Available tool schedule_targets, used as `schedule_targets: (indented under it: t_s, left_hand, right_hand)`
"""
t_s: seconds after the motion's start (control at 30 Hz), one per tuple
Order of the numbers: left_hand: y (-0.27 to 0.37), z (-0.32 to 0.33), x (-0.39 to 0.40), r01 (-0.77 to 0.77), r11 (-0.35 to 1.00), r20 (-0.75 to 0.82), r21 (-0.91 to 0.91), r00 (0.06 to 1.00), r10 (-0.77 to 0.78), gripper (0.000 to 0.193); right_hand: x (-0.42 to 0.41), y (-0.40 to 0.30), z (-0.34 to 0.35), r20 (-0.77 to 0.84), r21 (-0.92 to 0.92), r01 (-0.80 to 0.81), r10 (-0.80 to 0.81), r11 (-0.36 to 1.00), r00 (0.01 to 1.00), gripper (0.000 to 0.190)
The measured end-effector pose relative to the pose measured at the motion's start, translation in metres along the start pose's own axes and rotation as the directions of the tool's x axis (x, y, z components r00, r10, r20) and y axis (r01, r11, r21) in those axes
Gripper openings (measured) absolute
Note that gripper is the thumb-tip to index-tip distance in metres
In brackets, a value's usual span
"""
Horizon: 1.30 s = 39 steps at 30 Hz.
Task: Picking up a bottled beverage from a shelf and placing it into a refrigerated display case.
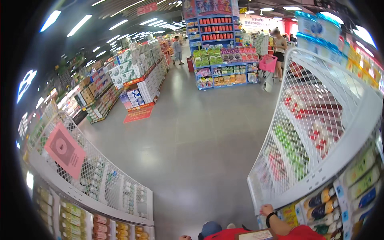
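Observation:
At the bottom right is my right hand [266, 210], its fingers curled and a black band on the wrist, near the lower corner of a white wire-mesh shelf end [255, 192]. Whether it holds or touches anything cannot be told. Only the fingertips of my left hand [185, 237] show at the bottom edge, beside my blue trouser leg. A red garment [222, 234] covers my body, and a brown-edged card with writing [255, 235] lies against it.
Bottled drinks [72, 220] fill shelves on both sides. A pink sign [65, 150] hangs on the left mesh. Ahead stand a blue snack display [220, 64], stacked cartons [147, 90], a person [177, 49] and another person [279, 45] by a pink shopping cart [268, 63].

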State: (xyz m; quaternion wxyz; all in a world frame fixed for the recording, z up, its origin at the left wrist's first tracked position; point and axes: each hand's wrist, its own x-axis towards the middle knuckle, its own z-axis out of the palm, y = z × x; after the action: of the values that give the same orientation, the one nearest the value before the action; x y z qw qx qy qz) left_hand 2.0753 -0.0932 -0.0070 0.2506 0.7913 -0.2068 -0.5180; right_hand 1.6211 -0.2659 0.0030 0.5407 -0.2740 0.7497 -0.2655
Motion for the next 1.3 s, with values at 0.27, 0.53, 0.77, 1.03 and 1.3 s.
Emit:
schedule_targets:
  t_s: [0.27,0.53,0.77,1.03,1.3]
  left_hand:
    - [0.062,0.068,0.138,-0.369,0.838,0.281,0.402,0.921,0.271,0.044]
    - [0.241,0.049,0.218,-0.345,0.792,0.313,0.504,0.927,0.205,0.031]
    - [0.34,0.026,0.26,-0.427,0.704,0.303,0.567,0.903,0.304,0.029]
    - [0.29,0.015,0.263,-0.305,0.821,0.162,0.482,0.952,0.259,0.028]
    - [0.208,0.009,0.225,-0.011,0.795,0.12,0.607,0.99,-0.078,0.031]
  right_hand:
    - [0.054,-0.077,0.064,0.195,-0.194,0.166,-0.128,0.967,0.973,0.014]
    - [0.072,-0.097,0.07,0.384,-0.7,0.371,-0.116,0.611,0.916,0.014]
    - [0.134,-0.155,0.103,0.314,-0.636,0.361,-0.199,0.682,0.928,0.022]
    - [0.185,-0.221,0.187,0.533,-0.447,0.459,-0.184,0.768,0.826,0.021]
    - [0.25,-0.254,0.206,0.644,-0.39,0.42,-0.084,0.819,0.761,0.023]
